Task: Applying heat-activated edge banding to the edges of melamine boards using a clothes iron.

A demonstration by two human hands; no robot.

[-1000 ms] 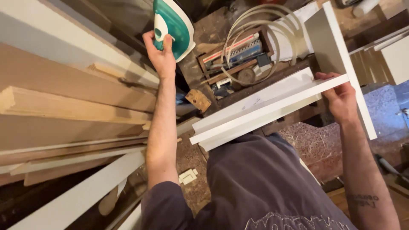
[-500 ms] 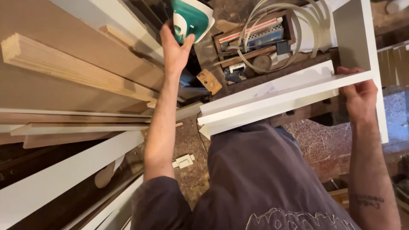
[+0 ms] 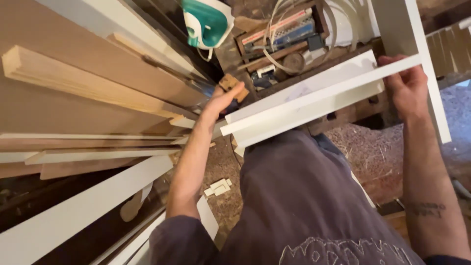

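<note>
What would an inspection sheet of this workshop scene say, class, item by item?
Surface: floor strewn with sawdust.
Job's things: long white panel, held at its far end by the right hand.
Clutter: teal and white iron; wooden crate of tools; small wooden block by the left hand.
Grippers: left hand empty, fingers loose; right hand gripping the panel.
Cables: white hose coils over the crate.
Surroundings: stacked timber boards on the left.

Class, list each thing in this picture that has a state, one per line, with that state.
White boards: stacked, tilted, held at the far end.
Right hand: gripping the boards.
Left hand: open, at the boards' near end.
Teal iron: set down, unheld.
Wooden tray: full of tools.
</note>
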